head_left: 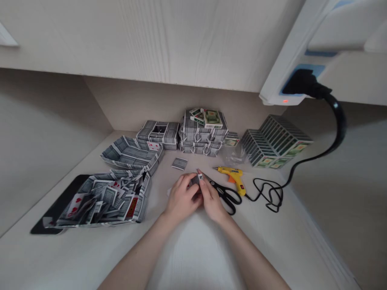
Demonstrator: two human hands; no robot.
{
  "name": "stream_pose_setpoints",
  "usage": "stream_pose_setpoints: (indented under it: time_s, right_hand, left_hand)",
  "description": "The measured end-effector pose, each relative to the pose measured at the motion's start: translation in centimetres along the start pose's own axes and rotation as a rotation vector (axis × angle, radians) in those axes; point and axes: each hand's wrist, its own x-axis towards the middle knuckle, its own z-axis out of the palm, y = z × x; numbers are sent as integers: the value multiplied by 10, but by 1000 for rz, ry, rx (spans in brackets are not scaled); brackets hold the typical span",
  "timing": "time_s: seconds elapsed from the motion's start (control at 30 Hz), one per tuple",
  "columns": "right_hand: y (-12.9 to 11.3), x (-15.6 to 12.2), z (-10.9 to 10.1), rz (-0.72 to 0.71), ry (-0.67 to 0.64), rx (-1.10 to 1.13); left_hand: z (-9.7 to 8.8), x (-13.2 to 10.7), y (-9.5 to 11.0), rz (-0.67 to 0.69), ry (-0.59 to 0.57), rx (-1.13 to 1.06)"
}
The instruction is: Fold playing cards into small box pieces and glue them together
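Note:
Both hands meet over the middle of the table around a playing card (194, 181), most of which is hidden by fingers. My left hand (184, 194) is closed on its left side, fingers curled. My right hand (211, 197) pinches the other side, its thumb near a white corner of the card. Black-handled scissors (227, 196) lie right beside my right hand, their blades partly covered by it. Further right rests a yellow glue gun (233, 177) with an orange trigger. Beyond my left hand a single card (179, 163) lies back side up.
At left, a tray built of cards (144, 201) holds loose cards and overlaps a black mat (57, 209). Behind it are another card tray (130, 155) and card-built boxes (202, 139). Stacked card packs (273, 139) stand right. A black cord (314, 157) runs up to a power strip (276, 86).

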Motion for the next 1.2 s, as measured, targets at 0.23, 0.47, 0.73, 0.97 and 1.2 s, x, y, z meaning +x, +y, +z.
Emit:
stream_pose_setpoints:
  time_s: [0.23, 0.47, 0.73, 0.97, 1.2]
  right_hand:
    - [6, -3, 1, 21, 5, 158]
    - [-2, 0, 0, 149, -43, 344]
    - [-20, -1, -2, 245, -207, 550]
    - [-21, 0, -1, 262, -114, 560]
    - [-11, 5, -4, 48, 60, 421]
  left_hand:
    - [-1, 0, -1, 31, 23, 40]
    - [-5, 2, 1, 67, 92, 52]
    - [-3, 0, -2, 84, 165, -2]
    - [-7, 2, 3, 16, 123, -108]
    - [-13, 4, 10, -95, 23, -508]
